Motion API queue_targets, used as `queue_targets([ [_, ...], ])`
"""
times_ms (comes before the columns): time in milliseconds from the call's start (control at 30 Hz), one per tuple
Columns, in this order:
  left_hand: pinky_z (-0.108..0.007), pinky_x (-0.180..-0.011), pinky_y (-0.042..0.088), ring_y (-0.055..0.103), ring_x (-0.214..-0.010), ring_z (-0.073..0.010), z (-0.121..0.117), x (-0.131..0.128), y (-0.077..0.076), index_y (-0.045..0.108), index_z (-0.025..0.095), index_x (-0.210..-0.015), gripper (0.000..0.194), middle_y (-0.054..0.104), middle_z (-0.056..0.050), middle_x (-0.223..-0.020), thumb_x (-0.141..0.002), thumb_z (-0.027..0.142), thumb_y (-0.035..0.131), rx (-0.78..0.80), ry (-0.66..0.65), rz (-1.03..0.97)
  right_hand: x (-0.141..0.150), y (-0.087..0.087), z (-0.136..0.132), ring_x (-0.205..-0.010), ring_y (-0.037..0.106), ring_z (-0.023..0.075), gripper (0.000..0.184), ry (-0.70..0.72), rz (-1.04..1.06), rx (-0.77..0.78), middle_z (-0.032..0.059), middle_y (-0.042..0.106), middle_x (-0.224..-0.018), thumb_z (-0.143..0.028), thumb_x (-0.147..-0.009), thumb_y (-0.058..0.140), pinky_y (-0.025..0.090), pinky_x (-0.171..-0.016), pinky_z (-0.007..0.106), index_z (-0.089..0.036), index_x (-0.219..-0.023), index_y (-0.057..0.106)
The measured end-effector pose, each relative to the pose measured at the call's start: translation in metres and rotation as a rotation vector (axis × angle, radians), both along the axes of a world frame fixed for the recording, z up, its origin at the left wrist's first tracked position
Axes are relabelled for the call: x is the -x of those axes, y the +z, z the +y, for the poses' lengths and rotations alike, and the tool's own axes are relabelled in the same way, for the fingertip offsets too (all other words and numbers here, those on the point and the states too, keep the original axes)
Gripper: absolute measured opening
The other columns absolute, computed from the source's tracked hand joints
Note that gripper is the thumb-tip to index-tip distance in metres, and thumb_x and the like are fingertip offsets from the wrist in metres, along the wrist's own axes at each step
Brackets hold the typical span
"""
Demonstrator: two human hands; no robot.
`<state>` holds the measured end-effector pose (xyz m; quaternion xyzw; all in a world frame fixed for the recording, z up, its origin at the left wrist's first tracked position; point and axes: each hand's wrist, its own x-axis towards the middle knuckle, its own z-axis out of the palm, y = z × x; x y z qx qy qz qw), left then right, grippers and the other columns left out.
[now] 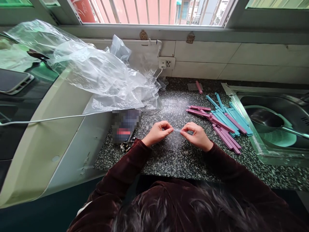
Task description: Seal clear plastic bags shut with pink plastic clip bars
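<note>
"Looking at the middle, what do you see?"

"A small clear strip (177,130), film-like, over the speckled surface (169,161). The left hand (159,131) pinches its left end between thumb and fingertips."

"And the other end?"

"The right hand (196,134) has that one, its grip pressed together the same way. So the strip bridges the gap between them. I can't tell whether it touches the surface."

"What's lying to the right?"

"A loose heap of pink pieces (225,140) and teal pieces (219,117), long and narrow, some crossing others. Beyond them sits the metal sink (259,154), with a pan (263,116) in it."

"And left?"

"A dark phone-like thing (127,124), partly blurred, near the left hand. Behind it, a big crumpled clear plastic sheet (103,77) spreads toward the wall socket (167,63)."
</note>
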<state>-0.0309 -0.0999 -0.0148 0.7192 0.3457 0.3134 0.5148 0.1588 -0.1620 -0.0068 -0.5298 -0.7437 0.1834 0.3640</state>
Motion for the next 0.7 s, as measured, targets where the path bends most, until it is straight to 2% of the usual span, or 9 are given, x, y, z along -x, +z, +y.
queue_targets([
  [400, -0.025, -0.063, 0.040, 0.051, -0.065, -0.0118, 0.0001, 0.0005, -0.0006, 0.057, 0.013, -0.064, 0.017, 0.058, -0.001, -0.065, -0.075, 0.027, 0.059, -0.046, -0.003, 0.032, -0.0002, 0.0015, -0.0003, -0.068, 0.054, 0.0159, 0.021, -0.016, 0.008, 0.028, 0.0034, 0.061, -0.067, -0.033, -0.082, 0.056, 0.043, -0.066, 0.031, -0.020, -0.065, 0.058],
  [600, -0.027, -0.070, 0.041, 0.052, -0.072, -0.0133, -0.0022, -0.0009, 0.0004, 0.059, 0.015, -0.069, 0.011, 0.058, -0.002, -0.072, -0.075, 0.023, 0.060, -0.213, -0.047, 0.061, 0.0006, -0.0024, 0.0005, -0.067, 0.054, 0.0156, 0.019, -0.004, -0.002, 0.003, 0.0032, 0.061, -0.065, -0.030, -0.081, 0.057, 0.043, -0.066, 0.031, -0.020, -0.064, 0.058],
  [700, -0.028, -0.072, 0.042, 0.052, -0.073, -0.0138, -0.0037, -0.0026, 0.0002, 0.059, 0.015, -0.068, 0.011, 0.058, -0.002, -0.071, -0.075, 0.023, 0.060, -0.241, -0.067, 0.048, 0.0015, -0.0033, 0.0006, -0.068, 0.054, 0.0158, 0.019, 0.002, -0.006, -0.001, 0.0033, 0.061, -0.066, -0.031, -0.081, 0.057, 0.043, -0.066, 0.031, -0.020, -0.065, 0.058],
])
